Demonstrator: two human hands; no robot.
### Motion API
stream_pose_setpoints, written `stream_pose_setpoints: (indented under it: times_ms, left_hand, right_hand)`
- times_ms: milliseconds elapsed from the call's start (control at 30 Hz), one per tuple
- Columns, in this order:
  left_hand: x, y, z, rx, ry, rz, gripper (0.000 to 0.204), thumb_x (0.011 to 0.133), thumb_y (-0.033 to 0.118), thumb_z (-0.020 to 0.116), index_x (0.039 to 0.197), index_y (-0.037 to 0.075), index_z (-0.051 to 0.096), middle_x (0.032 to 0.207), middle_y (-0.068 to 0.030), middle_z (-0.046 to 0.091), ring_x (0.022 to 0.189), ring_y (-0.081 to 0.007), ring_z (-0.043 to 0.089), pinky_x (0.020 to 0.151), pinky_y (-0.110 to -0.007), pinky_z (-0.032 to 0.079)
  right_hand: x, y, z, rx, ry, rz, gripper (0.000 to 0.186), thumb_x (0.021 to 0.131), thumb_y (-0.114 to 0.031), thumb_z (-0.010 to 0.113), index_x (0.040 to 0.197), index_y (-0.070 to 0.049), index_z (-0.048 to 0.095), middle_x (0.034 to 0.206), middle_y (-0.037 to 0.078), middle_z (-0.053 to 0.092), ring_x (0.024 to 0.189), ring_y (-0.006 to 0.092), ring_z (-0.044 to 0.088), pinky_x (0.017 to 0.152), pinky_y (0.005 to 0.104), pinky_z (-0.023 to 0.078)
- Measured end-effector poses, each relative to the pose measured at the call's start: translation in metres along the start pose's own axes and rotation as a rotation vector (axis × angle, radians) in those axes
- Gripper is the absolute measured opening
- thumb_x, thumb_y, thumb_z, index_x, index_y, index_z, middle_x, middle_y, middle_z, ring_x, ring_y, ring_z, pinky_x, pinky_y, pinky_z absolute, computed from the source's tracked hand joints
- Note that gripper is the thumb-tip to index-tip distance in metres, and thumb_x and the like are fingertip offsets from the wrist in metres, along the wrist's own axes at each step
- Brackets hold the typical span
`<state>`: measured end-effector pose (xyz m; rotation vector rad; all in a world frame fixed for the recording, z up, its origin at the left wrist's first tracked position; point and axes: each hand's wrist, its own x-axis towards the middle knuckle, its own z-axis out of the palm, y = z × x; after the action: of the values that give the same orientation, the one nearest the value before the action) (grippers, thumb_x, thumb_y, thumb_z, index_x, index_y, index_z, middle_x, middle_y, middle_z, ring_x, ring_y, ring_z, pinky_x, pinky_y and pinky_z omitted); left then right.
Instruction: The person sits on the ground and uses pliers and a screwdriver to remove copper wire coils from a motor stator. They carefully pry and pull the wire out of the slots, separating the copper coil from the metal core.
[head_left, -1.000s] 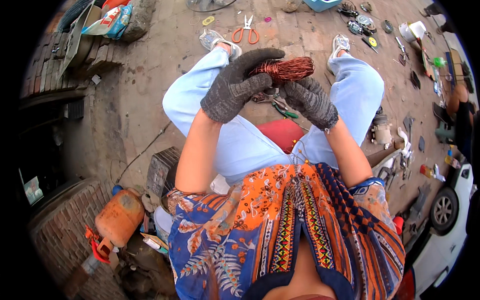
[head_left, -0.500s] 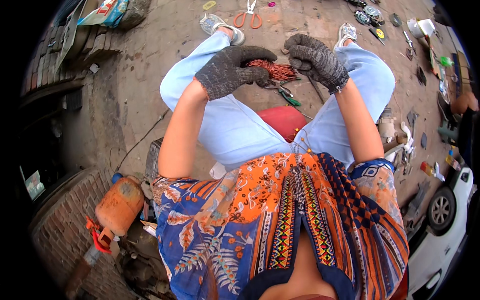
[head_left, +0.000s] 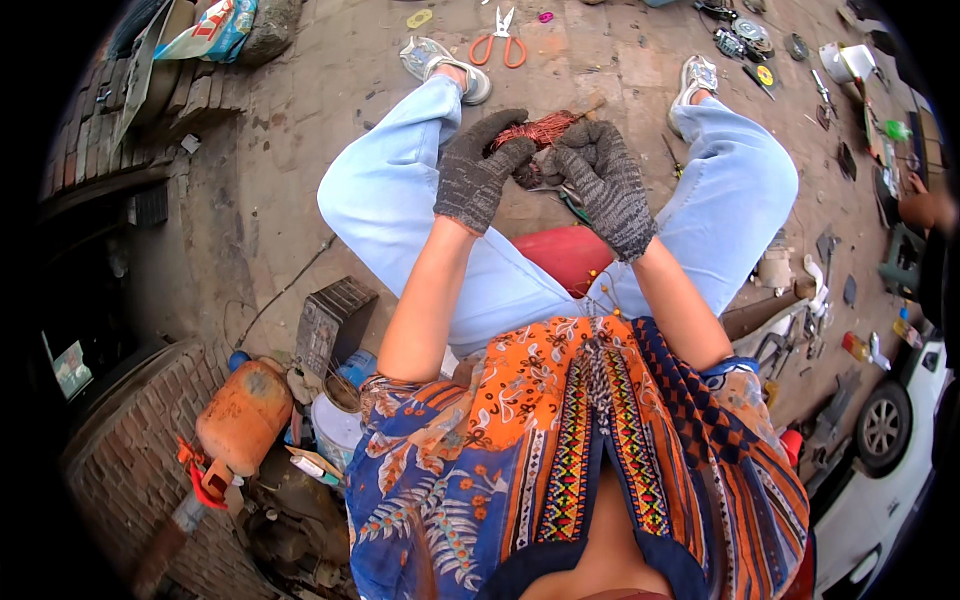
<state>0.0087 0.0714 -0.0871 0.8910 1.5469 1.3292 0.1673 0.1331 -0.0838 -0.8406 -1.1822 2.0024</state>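
A bundle of reddish copper wire (head_left: 535, 132) lies across the gap between my knees, above the ground. My left hand (head_left: 478, 168), in a dark grey knit glove, is wrapped round its left end. In a matching glove, my right hand (head_left: 606, 185) has its fingers curled and pressed against the bundle's right end, closed on the wire there; the fingertips are partly hidden. Just below the hands are pliers with green handles (head_left: 575, 208), half covered by my right glove. A wooden handle (head_left: 592, 104) shows beyond the bundle.
Orange-handled snips (head_left: 498, 45) lie on the brick ground near my left shoe (head_left: 440, 65). Below my legs is a red rounded thing (head_left: 562, 257). Metal parts (head_left: 745, 38) are scattered at the far right. An orange cylinder (head_left: 243, 412) and a dark crate-like box (head_left: 335, 318) stand at left.
Both hands have drawn closer together and a little nearer my body. My right hand, apart from the bundle before, is now against its right end. The wooden handle has come into sight.
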Motion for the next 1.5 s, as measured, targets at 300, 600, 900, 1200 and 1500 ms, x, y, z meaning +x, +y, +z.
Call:
stream_pose_setpoints:
  times_ms: [300,600,900,1200,1500]
  left_hand:
    - [0.005,-0.002,0.022,-0.107,0.073,0.042,0.038,0.08,0.008,0.065,0.115,-0.002,0.056,0.101,-0.0094,0.061,0.087,-0.0153,0.058,0.076,-0.027,0.049]
    - [0.0,0.007,0.026,0.169,0.131,0.441,0.044,0.076,0.002,0.066,0.118,0.0,0.053,0.112,-0.0096,0.057,0.099,-0.0169,0.056,0.085,-0.028,0.046]
    - [-0.002,0.004,0.025,-0.393,0.206,0.178,0.039,0.081,0.004,0.062,0.118,-0.001,0.053,0.104,-0.008,0.059,0.082,-0.0143,0.057,0.073,-0.027,0.048]
    - [0.006,0.003,0.022,-0.372,0.139,0.146,0.038,0.083,0.006,0.06,0.119,-0.001,0.052,0.102,-0.0092,0.059,0.079,-0.0138,0.056,0.07,-0.025,0.048]
    - [-0.016,0.015,0.017,-0.296,-0.143,0.048,0.043,0.081,0.01,0.063,0.121,0.0,0.052,0.113,-0.0103,0.058,0.098,-0.0156,0.056,0.082,-0.027,0.048]
  right_hand:
    - [0.001,0.003,0.003,0.04,0.175,0.044,0.023,0.086,-0.004,0.059,0.101,0.001,0.043,0.083,0.011,0.062,0.071,0.0162,0.063,0.065,0.0278,0.054]
    - [-0.004,0.013,-0.01,-0.327,0.214,-0.108,0.043,0.078,-0.01,0.071,0.109,0.002,0.044,0.111,0.017,0.054,0.105,0.0196,0.054,0.079,0.0283,0.049]
    - [-0.021,-0.022,-0.001,-0.317,0.035,-0.177,0.031,0.086,-0.014,0.059,0.11,0.0,0.046,0.104,0.01,0.058,0.097,0.0169,0.055,0.085,0.0312,0.045]
    - [-0.04,-0.04,0.008,-0.857,-0.187,-0.569,0.016,0.074,-0.006,0.068,0.089,-0.005,0.062,0.086,0.011,0.061,0.074,0.0237,0.061,0.067,0.0326,0.049]
    - [0.013,-0.049,-0.042,-0.354,-0.3,-0.083,0.041,0.08,-0.008,0.067,0.119,-0.006,0.055,0.115,0.005,0.056,0.099,0.0136,0.056,0.081,0.0267,0.051]
